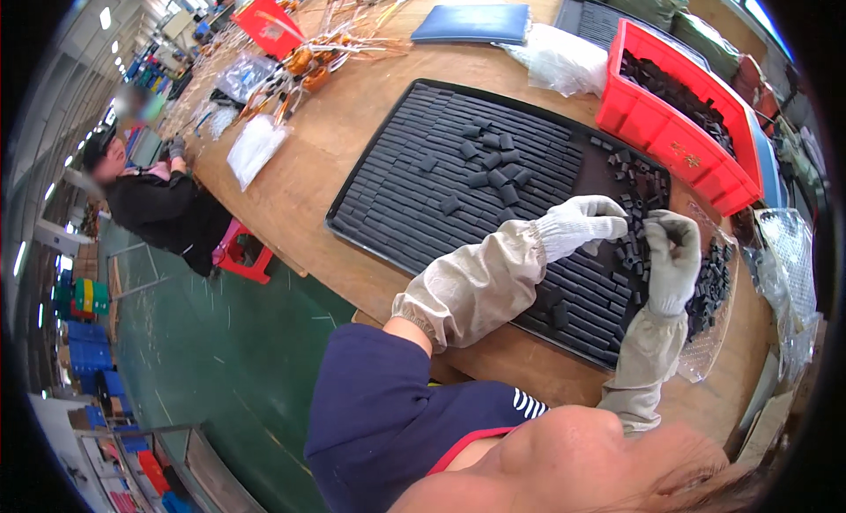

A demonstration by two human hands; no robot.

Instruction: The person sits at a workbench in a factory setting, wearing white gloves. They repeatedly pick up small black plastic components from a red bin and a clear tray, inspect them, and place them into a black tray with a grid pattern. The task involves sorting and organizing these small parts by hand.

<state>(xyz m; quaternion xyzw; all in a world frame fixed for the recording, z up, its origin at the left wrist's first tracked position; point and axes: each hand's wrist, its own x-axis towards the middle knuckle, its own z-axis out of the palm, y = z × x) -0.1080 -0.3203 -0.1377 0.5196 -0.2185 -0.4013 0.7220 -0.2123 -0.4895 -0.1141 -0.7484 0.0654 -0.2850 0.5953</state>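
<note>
A large black tray (577, 125) on the wooden table holds tightly packed rows of small black blocks (414, 160). Several loose black blocks (493, 165) lie on top of the rows. Above the tray's right part, my left hand (582, 224) in a white glove has thumb and fingers closed together. Close beside it, my right hand (674, 257), also gloved, has its fingers curled in a pinch. Anything between the fingertips of either hand is too small to make out. Small black tube-like pieces (630, 174) lie scattered beneath and around both hands.
A red bin (679, 147) of dark pieces stands at the far right. More small pieces lie on clear plastic (705, 337) beside the tray. Behind are a blue folder (471, 24) and a white bag (564, 59). Another person (159, 196) sits on the left.
</note>
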